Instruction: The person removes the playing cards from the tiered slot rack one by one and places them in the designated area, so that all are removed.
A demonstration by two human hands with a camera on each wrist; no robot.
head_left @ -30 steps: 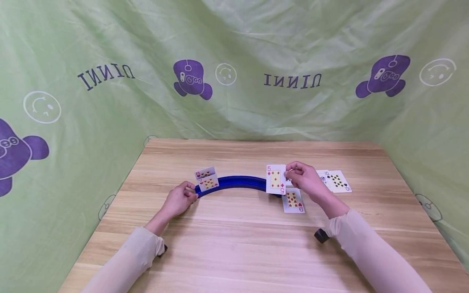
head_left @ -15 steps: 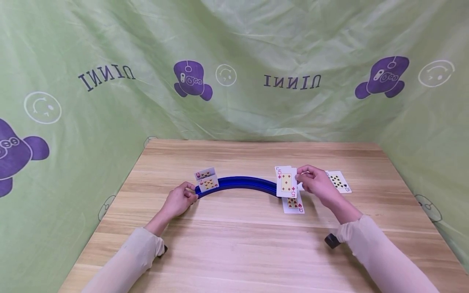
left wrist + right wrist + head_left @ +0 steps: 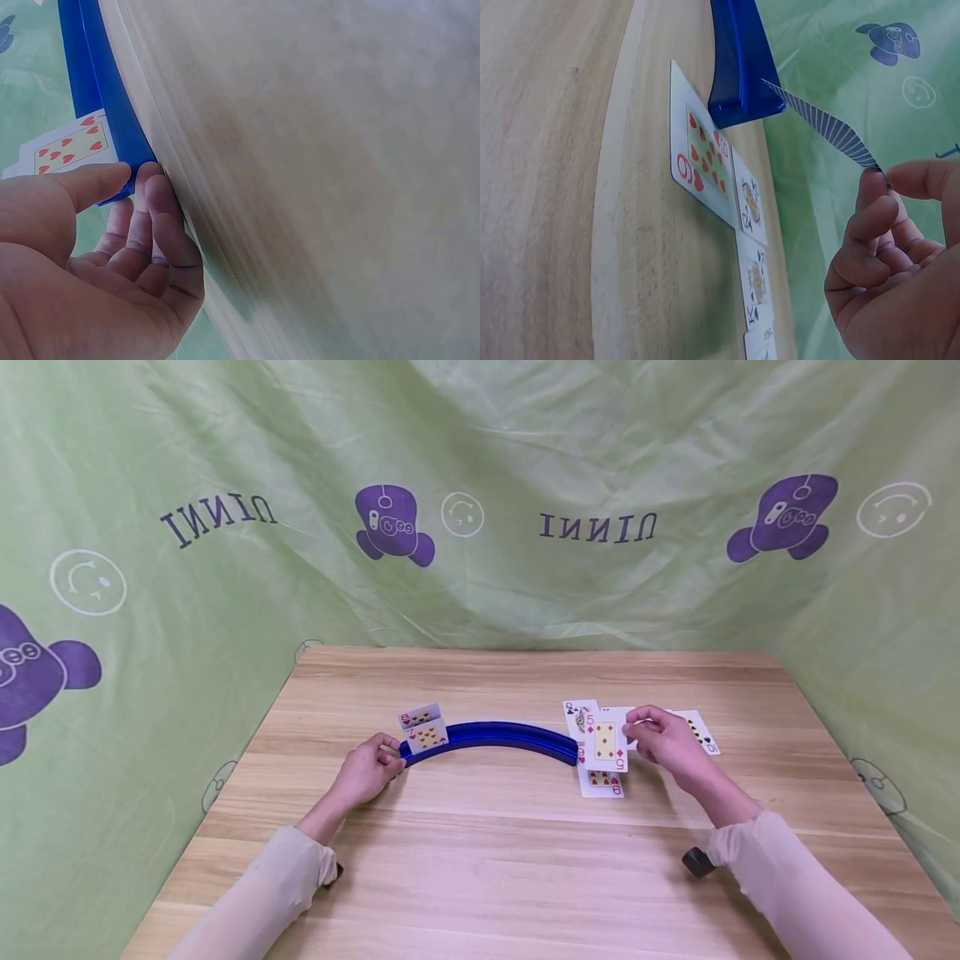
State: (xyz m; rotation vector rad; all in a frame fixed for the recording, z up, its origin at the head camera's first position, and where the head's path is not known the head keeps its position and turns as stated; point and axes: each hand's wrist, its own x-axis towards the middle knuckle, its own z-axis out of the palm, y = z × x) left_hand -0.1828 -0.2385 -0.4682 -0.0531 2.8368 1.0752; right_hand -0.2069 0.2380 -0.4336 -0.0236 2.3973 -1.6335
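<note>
A curved blue card holder [image 3: 502, 732] lies on the table. My left hand [image 3: 369, 768] pinches its left end between thumb and fingers; the left wrist view shows the thumb [image 3: 105, 182] on the blue end. Just beside that hand, a seven of hearts [image 3: 427, 737] stands in the holder, with an eight of hearts [image 3: 420, 716] behind it. My right hand [image 3: 663, 743] pinches a five of diamonds [image 3: 606, 742] by its edge, raised off the table near the holder's right end. Beneath it lies a nine of hearts [image 3: 600, 783], partly covered in the head view.
Face cards [image 3: 750, 199] lie in an overlapping row right of the holder. A ten of spades [image 3: 699, 735] ends the row, partly behind the right hand. Wooden table [image 3: 480, 860] stretches in front; a green printed cloth [image 3: 480, 585] hangs behind and at both sides.
My right hand has moved right with the five of diamonds, from in front of the holder's right end to over the loose cards. My left hand has stayed put.
</note>
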